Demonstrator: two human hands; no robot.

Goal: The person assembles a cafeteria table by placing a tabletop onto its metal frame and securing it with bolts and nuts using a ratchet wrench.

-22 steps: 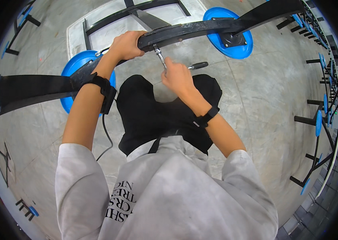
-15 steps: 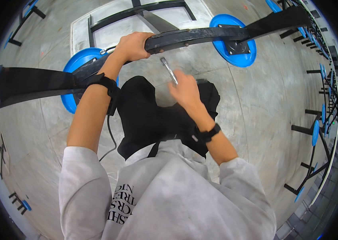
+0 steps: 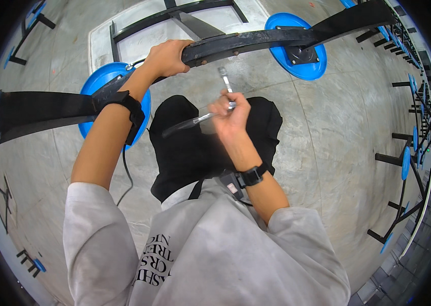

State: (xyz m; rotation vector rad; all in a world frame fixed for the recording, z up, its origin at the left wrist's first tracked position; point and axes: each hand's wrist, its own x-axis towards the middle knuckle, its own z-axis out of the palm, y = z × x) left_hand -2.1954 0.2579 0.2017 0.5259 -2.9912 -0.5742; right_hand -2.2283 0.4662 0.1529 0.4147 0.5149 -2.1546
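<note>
My left hand [image 3: 167,57] grips the top of a long black metal beam [image 3: 256,41] that runs across the view and carries round blue seats [image 3: 297,48]. My right hand [image 3: 228,109] is closed around a silver L-shaped wrench [image 3: 224,81], held just below the beam; one arm of the tool points up toward the beam's underside, the other sticks out to the left over my black trousers [image 3: 195,148]. A black wrist strap sits on each forearm.
A second blue seat [image 3: 98,81] sits under my left forearm. A black metal frame [image 3: 174,13] lies on a pale floor panel behind the beam. More black stands with blue seats [image 3: 409,153] line the right edge of the concrete floor.
My right hand has pulled the wrench back from the beam's underside and lowered it toward my lap. My left hand keeps its grip on the beam.
</note>
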